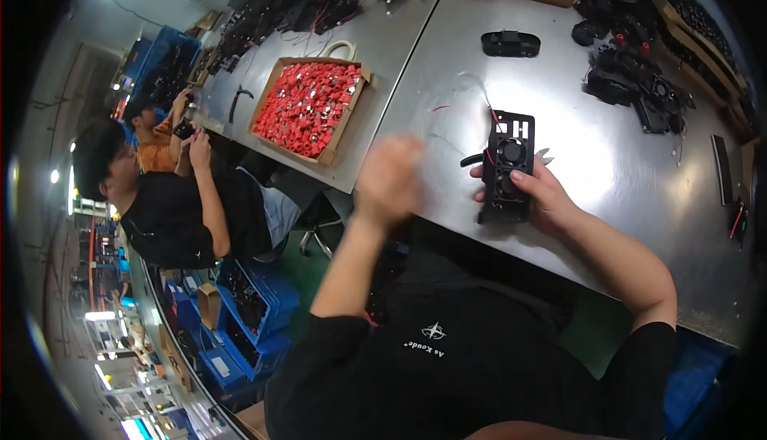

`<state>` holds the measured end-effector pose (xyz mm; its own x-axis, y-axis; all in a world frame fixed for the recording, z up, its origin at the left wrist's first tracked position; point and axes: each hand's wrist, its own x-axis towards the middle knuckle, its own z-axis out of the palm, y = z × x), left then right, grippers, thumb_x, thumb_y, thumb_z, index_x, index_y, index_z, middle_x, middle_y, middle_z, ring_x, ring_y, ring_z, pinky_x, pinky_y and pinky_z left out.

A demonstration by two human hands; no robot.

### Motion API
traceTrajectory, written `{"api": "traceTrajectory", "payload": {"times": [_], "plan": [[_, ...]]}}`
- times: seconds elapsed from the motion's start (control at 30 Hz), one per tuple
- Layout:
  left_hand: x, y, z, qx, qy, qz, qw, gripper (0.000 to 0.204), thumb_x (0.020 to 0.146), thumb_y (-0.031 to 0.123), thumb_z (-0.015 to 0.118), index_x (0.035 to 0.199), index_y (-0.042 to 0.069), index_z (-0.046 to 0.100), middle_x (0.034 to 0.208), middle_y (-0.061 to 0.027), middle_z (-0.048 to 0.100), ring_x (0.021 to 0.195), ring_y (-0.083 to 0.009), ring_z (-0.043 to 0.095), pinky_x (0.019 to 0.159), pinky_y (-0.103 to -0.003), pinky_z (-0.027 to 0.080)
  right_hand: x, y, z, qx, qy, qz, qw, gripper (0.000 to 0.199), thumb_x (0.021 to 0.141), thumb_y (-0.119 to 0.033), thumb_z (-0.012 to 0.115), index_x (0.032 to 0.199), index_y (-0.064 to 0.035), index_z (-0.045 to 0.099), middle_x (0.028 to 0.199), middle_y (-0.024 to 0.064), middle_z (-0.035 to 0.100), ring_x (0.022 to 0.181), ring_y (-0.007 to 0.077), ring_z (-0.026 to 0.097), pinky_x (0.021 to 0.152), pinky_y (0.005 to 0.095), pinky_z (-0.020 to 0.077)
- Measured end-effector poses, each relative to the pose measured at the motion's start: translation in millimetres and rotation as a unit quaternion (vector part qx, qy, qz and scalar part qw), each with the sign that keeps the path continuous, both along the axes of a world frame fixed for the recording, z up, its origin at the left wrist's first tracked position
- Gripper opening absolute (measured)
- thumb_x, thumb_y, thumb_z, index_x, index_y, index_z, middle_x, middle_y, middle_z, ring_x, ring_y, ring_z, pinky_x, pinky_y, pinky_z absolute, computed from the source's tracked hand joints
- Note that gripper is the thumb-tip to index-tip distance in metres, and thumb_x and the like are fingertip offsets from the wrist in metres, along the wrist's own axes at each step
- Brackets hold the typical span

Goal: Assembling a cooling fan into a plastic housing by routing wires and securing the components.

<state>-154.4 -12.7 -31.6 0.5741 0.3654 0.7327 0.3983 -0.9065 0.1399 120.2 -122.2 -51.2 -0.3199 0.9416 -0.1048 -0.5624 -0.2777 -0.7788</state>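
My right hand is closed around a black plastic housing with two small round fans and light rectangular cut-outs at its far end. The thumb presses on its face, and thin red and black wires trail from its left side. Behind the housing, a tool with a black handle and a metal tip shows only in part. Off to the left, above the table's front edge, is my left hand, smeared by motion; its fingers cannot be made out. A black oval plastic part lies farther back.
A cardboard tray of small red parts stands on the left table, near a tape roll and black-handled tool. Black assemblies pile at the right; more black parts lie far left. Co-workers sit at left beside blue bins.
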Motion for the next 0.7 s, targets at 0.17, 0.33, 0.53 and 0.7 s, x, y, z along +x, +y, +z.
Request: {"api": "traceTrajectory", "payload": {"times": [0.17,0.33,0.53,0.7], "plan": [[-125.4,135.3,29.8,-0.103,0.263,0.334,0.899,0.025,0.091,0.007,0.065,0.113,0.011,0.076,0.112,-0.0124,0.069,0.104,-0.0352,0.064,0.096,-0.046,0.052,-2.3,3.0,0.4,-0.005,0.051,0.076,0.996,0.066,0.095,-0.034,0.069,0.148,-0.0064,0.042,0.133,0.022,0.061,0.107,0.0323,0.072,0.091,0.0501,0.0614],[-126.4,161.1,45.5,-0.09,0.34,0.174,0.92,0.025,0.086,0.01,0.072,0.111,0.013,0.077,0.109,-0.01,0.068,0.106,-0.0343,0.063,0.096,-0.045,0.052,5.7,0.9,-1.6,-0.025,0.065,0.053,0.996,0.064,0.094,-0.035,0.069,0.145,-0.0058,0.044,0.132,0.0225,0.062,0.105,0.0326,0.073,0.09,0.0506,0.0621],[-130.7,163.3,61.3,-0.097,0.183,0.118,0.971,0.019,0.095,0.006,0.068,0.114,0.004,0.068,0.12,-0.0129,0.071,0.117,-0.0254,0.066,0.101,-0.037,0.051,9.4,-10.7,16.6,-0.036,0.019,0.008,0.999,0.062,0.099,-0.055,0.061,0.137,-0.0062,0.051,0.116,0.022,0.07,0.095,0.0319,0.074,0.082,0.042,0.0623],[-33.1,137.9,66.1,-0.302,-0.174,-0.087,0.933,0.02,0.107,0.008,0.057,0.125,0.003,0.053,0.117,-0.0108,0.069,0.108,-0.0146,0.064,0.096,-0.028,0.05,70.2,-6.1,34.4,0.08,-0.105,-0.208,0.969,0.05,0.104,-0.04,0.061,0.134,0.0,0.053,0.116,0.0172,0.07,0.098,0.025,0.073,0.089,0.0368,0.06]]}}
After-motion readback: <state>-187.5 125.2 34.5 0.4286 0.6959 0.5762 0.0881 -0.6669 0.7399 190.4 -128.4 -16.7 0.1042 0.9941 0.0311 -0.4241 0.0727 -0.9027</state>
